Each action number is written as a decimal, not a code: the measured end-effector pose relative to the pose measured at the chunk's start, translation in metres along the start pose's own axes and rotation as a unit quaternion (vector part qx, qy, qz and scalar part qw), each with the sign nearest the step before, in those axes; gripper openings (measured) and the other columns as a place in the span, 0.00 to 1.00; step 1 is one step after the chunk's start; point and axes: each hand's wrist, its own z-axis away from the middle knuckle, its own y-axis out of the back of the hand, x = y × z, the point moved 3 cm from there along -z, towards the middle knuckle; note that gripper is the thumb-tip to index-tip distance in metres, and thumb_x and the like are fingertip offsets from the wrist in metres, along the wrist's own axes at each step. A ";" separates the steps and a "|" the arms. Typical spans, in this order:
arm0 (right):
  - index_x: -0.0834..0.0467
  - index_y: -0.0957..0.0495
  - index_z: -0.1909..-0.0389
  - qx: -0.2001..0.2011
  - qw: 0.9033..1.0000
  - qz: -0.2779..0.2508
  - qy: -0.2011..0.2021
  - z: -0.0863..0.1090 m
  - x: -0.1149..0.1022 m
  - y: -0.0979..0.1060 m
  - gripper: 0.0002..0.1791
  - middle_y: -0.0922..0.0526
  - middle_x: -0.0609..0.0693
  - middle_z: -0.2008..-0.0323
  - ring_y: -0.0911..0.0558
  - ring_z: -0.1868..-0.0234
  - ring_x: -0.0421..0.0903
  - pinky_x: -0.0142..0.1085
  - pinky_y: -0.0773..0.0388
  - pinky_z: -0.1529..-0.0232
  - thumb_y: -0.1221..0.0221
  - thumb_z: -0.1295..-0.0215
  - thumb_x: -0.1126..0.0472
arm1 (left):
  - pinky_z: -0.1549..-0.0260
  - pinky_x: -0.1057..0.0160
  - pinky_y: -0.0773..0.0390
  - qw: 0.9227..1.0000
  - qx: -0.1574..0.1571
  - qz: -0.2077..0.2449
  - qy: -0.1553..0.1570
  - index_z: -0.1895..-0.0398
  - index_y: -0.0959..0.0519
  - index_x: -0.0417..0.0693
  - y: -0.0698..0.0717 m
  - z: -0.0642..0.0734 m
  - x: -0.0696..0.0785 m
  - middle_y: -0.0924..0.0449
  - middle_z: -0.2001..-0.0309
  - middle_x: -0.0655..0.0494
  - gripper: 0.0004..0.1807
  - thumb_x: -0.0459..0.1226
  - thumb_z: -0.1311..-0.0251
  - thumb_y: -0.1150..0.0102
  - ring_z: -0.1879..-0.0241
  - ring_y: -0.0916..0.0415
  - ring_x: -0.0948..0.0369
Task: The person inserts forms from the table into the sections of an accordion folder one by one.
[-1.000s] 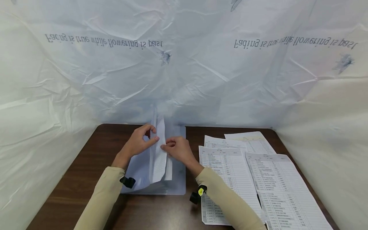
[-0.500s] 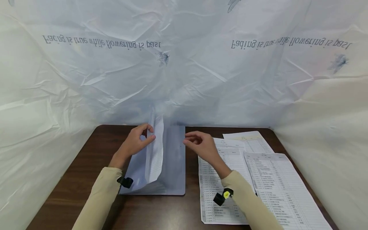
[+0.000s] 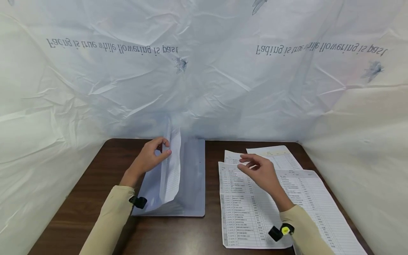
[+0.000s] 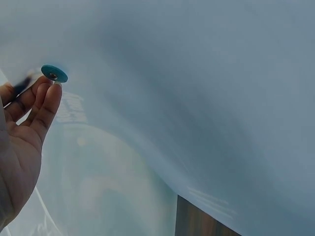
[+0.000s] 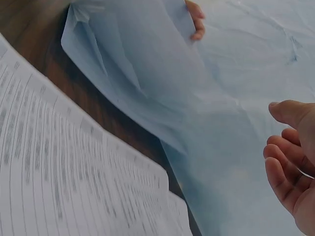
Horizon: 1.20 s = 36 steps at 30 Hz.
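Readable text is on the white sheeting (image 3: 207,92) only: "Fading is true while flowering is past" at right (image 3: 320,49), with the start of "while" lost in a fold. Same line again at left (image 3: 111,46), first word garbled (looks more like "Facng"). Letters are flipped top to bottom in both. Printed lists (image 3: 245,212) on the right and the raised paper (image 3: 172,177): rows of print, too small to read; the right wrist view is too blurred as well.
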 end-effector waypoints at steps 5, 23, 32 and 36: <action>0.54 0.16 0.45 0.023 0.999 0.043 -0.008 0.011 0.023 0.023 0.21 0.11 0.49 0.56 0.17 0.63 0.36 0.27 0.21 0.62 0.27 0.39 0.57 | 0.59 0.58 0.24 1.000 -0.001 0.001 0.001 0.57 0.25 0.51 0.000 0.000 -0.002 0.25 0.62 0.59 0.09 0.40 0.33 0.36 0.65 0.28 0.62; 0.61 0.17 0.44 0.082 0.974 0.171 -0.121 0.078 0.100 0.124 0.25 0.14 0.60 0.53 0.26 0.65 0.22 0.18 0.29 0.67 0.27 0.39 0.53 | 0.57 0.57 0.24 1.000 0.000 0.011 -0.018 0.56 0.25 0.50 -0.002 0.000 -0.004 0.24 0.61 0.60 0.08 0.38 0.33 0.36 0.63 0.28 0.62; 0.65 0.20 0.41 0.044 0.945 0.237 -0.223 0.118 0.132 0.159 0.36 0.15 0.67 0.51 0.14 0.63 0.47 0.29 0.28 0.71 0.27 0.41 0.44 | 0.57 0.59 0.24 1.000 -0.002 0.011 -0.014 0.57 0.25 0.50 -0.001 0.000 -0.004 0.24 0.61 0.60 0.08 0.38 0.33 0.36 0.63 0.27 0.62; 0.67 0.24 0.37 0.020 0.927 0.246 -0.281 0.133 0.141 0.174 0.43 0.19 0.71 0.45 0.18 0.52 0.66 0.37 0.31 0.67 0.31 0.40 0.37 | 0.58 0.59 0.24 1.000 -0.001 0.007 -0.017 0.57 0.25 0.50 -0.001 0.000 -0.005 0.24 0.61 0.60 0.07 0.38 0.33 0.37 0.63 0.27 0.63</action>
